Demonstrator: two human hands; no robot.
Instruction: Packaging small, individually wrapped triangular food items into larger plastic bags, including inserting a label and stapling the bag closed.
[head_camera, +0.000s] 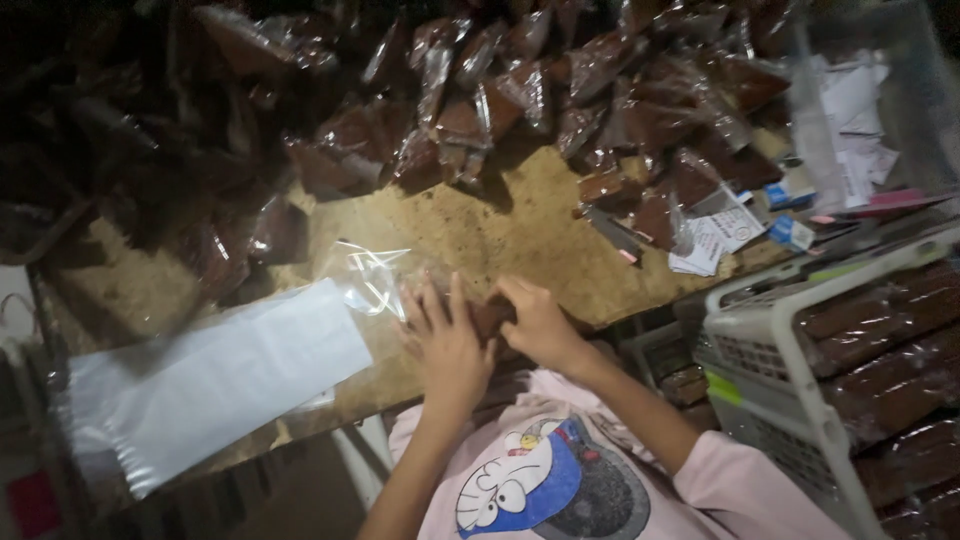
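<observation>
My left hand (445, 335) lies flat with fingers spread over a small clear plastic bag (368, 272) on the wooden board (480, 225). My right hand (540, 320) is closed around a dark brown block (490, 316) beside the left hand's fingers, at the bag's mouth. Whether the block is inside the bag I cannot tell. A pink sleeve covers my right upper arm.
A heap of brown blocks in clear wrappers (480, 90) fills the far side of the board. A stack of flat clear bags (210, 380) lies at left. A white plastic basket (770, 380) of wrapped blocks stands at right. Paper slips (715, 240) and a clear box (865, 110) sit beyond it.
</observation>
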